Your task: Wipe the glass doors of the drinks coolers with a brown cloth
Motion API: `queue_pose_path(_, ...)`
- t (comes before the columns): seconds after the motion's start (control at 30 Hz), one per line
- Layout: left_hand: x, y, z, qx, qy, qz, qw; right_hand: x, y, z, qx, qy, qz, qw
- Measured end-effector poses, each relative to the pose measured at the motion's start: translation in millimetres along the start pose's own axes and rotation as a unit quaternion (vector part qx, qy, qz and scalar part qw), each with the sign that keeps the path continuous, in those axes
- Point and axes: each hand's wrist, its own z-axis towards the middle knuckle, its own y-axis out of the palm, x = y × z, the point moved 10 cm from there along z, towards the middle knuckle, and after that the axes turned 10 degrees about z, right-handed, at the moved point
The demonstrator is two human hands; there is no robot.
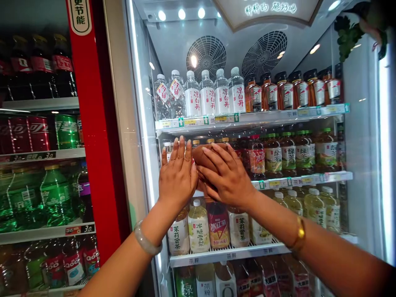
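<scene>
Left hand (177, 175) and right hand (230, 177) flat before a tall, white-lit drinks cooler with fan grilles inside (233, 45).
In the head view, the cooler encloses its white middle shelf (309, 180), the landmark here; both hands, released with fingers extended, cover that shelf's left part. Whether they touch glass cannot be told, nor what the brown shape (202, 154) between them is. Above the middle shelf stand clear plastic bottles with white, red-lettered labels (207, 95) and amber bottles with black caps (284, 93); on it, green-capped bottles with pale labels (305, 152); below it, a pale yellow, white-capped bottle (198, 231) beside a magenta-labelled bottle (218, 225). Left of it, a red-framed cooler (89, 103) contains red cans (38, 134) and green plastic bottles (57, 194).
</scene>
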Motion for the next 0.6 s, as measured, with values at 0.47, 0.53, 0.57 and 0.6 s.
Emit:
queue_pose_path(0.47, 44, 1.7, 21, 0.015, 0.031, -0.002, 0.999, 28, -26, -5, 0.013, -0.007, -0.033, 0.999)
queue_pose_path(0.53, 52, 0.5, 20, 0.017, 0.049, -0.003, 0.999, 36, -37, -19, -0.020, -0.078, -0.033, 0.996)
queue_pose_path(0.57, 58, -0.2, 23, 0.019, 0.056, -0.004, 0.998, 46, -43, -21, -0.027, -0.089, -0.043, 0.995)
queue_pose_path(0.6, 63, -0.5, 27, 0.022, 0.060, -0.006, 0.998, 57, -49, -17, -0.026, -0.080, -0.054, 0.995)
